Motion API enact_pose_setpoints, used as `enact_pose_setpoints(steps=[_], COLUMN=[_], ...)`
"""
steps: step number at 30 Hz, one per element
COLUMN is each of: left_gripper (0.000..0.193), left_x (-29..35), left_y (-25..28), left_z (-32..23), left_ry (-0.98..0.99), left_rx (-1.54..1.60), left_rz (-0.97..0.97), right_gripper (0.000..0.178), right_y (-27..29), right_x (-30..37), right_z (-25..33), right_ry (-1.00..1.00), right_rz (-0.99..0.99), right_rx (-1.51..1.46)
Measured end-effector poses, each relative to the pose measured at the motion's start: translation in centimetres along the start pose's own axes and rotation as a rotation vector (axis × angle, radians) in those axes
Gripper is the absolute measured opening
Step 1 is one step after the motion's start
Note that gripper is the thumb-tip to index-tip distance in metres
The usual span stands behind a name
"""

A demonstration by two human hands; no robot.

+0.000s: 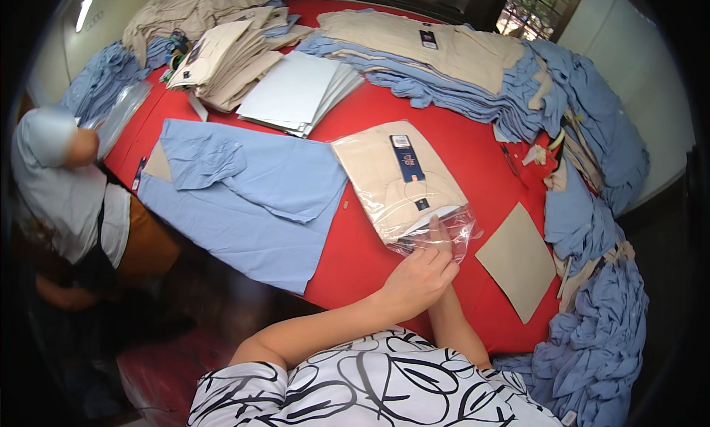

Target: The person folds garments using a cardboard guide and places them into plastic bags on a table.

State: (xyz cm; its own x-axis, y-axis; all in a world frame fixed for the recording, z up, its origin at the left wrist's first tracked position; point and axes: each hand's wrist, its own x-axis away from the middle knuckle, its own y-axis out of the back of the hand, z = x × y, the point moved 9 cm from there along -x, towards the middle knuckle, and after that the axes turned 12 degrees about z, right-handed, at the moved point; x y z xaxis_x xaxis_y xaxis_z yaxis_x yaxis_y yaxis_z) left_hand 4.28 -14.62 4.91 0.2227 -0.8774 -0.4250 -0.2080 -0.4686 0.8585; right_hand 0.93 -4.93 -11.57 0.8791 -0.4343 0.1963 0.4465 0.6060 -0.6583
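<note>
A folded beige shirt (pixel 375 179) lies in a clear plastic bag (pixel 462 231) on the red table, a dark blue tag with a white label on its front. The bag's mouth faces me, and its loose film bunches there. My left hand (pixel 421 275) reaches across to that end, fingers closed at the film, one finger stretched along the white edge inside. My right hand (pixel 446 297) comes up from below at the same spot, its fingers mostly hidden behind the left. Beside the bag a light blue shirt (pixel 259 205) is spread with its sleeve folded over.
A beige board (pixel 519 263) lies right of the bag. White boards (pixel 288 90), folded beige shirts (pixel 222 61) and a long stack of blue and beige garments (pixel 444 57) stand farther back. Blue garments (pixel 592 338) heap along the right edge. Another person (pixel 66 183) is at the left.
</note>
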Motion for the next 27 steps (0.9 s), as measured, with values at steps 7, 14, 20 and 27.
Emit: enact_pose_setpoints(steps=[7,14,20,27], left_gripper=[0.014,0.026,0.036,0.041], left_x=[1.3,0.8,0.9,-0.1], left_y=[-0.9,1.6,-0.9,-3.6], left_z=[-1.1,6.2,18.4,17.4], left_ry=[-0.007,0.205,0.413,0.356], left_rx=[0.176,0.632,-0.041,-0.001], left_rz=[0.136,0.054,-0.068,-0.121], right_gripper=[0.06,0.059,0.048,0.042], right_y=[0.5,0.2,-0.3,-0.7], right_x=[-2.6,-1.9,-1.7,-1.2], right_z=[0.4,-0.5,0.5,1.7], right_ry=[0.005,-0.031,0.207,0.187], right_rz=[0.073,0.057,0.151,0.069], right_rx=[0.047,0.01,0.133,-0.323])
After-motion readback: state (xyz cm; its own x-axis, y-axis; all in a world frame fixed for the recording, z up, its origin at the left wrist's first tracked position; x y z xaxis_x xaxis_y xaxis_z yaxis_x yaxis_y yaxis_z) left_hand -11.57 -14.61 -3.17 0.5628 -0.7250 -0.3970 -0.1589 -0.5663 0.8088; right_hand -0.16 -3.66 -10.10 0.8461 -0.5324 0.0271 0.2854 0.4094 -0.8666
